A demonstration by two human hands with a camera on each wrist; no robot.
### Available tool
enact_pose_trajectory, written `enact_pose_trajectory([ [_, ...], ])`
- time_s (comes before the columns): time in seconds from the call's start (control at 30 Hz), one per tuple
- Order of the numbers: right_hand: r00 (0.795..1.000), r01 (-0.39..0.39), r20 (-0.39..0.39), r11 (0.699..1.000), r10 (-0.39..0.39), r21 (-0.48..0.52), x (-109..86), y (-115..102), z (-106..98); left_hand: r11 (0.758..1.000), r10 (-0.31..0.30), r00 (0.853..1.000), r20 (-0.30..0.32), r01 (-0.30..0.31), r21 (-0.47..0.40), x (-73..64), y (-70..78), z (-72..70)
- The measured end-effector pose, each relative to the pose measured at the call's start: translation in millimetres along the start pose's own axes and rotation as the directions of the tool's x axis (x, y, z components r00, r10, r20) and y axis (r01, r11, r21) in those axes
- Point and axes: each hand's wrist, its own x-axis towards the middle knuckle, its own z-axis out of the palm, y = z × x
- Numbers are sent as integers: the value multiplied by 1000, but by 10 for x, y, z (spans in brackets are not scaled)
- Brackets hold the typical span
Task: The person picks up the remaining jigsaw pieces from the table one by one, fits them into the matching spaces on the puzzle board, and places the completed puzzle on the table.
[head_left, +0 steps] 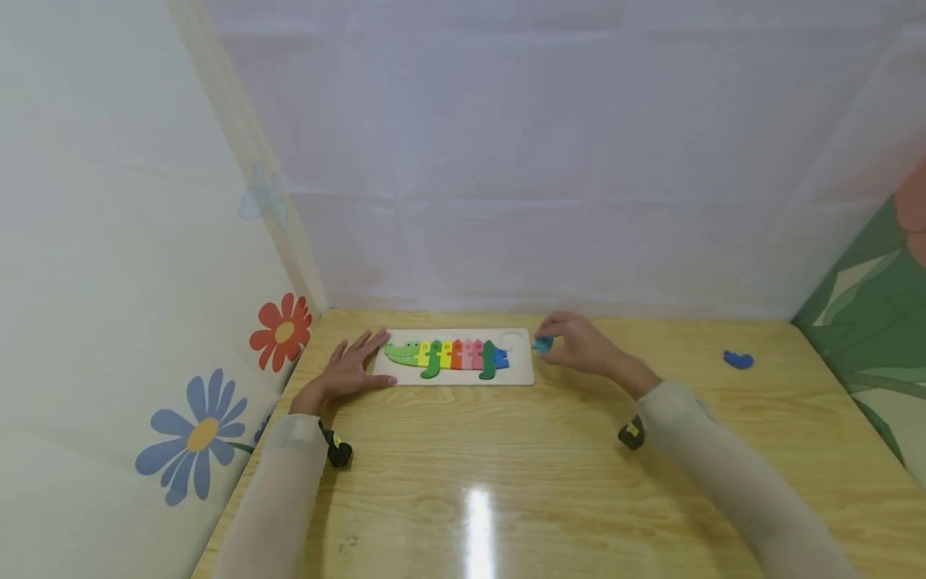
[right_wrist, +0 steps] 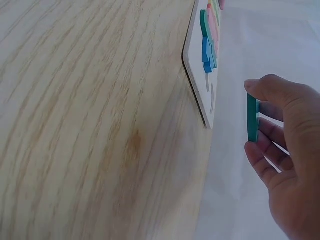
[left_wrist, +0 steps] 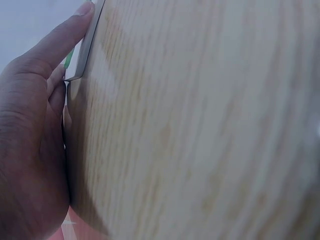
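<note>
A crocodile puzzle board (head_left: 454,379) lies flat toward the back of the table, with colourful pieces fitted from the green head to a blue piece (head_left: 501,359). A bare curved recess shows at its right end. My left hand (head_left: 347,372) rests at the board's left end, fingers spread and straight, thumb and fingertips touching it. Between thumb and fingertips my right hand (head_left: 582,346) pinches a teal puzzle piece (right_wrist: 252,117), held just off the board's right edge. In the right wrist view a gap shows between that piece and the board.
A dark blue puzzle piece (head_left: 739,359) lies alone on the wooden table (head_left: 434,458) at the right. White cloth walls (head_left: 463,161) rise behind the table and at both sides, the side ones printed with flowers or leaves.
</note>
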Motion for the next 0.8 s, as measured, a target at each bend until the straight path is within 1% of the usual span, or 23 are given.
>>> enact_pose_trajectory([
  [0.1, 1000, -12, 7, 1000, 12, -4, 34, -32, 32, 1000, -15, 1000, 7, 15, 2, 3, 10, -8],
  [0.27, 1000, -8, 8, 1000, 8, -19, 78, -57, 91, 999, -42, 999, 23, 42, 13, 13, 27, -23],
  [0.33, 1000, -4, 8, 1000, 4, -28, 89, -52, 117, 999, -40, 999, 23, 40, 9, 14, 31, -23],
  [0.6, 1000, -4, 10, 1000, 5, -27, 127, -57, 179, 1000, 0, 1000, -3, 0, -3, -10, 9, -6],
  [0.7, 1000, -14, 16, 1000, 15, -24, 143, -51, 215, 1000, -1, 1000, -2, 1, -6, -6, 10, -7],
  [0.8, 999, -30, 26, 999, 30, -23, 156, -40, 256, 1000, -21, 1000, 7, 21, -1, 5, 19, -9],
])
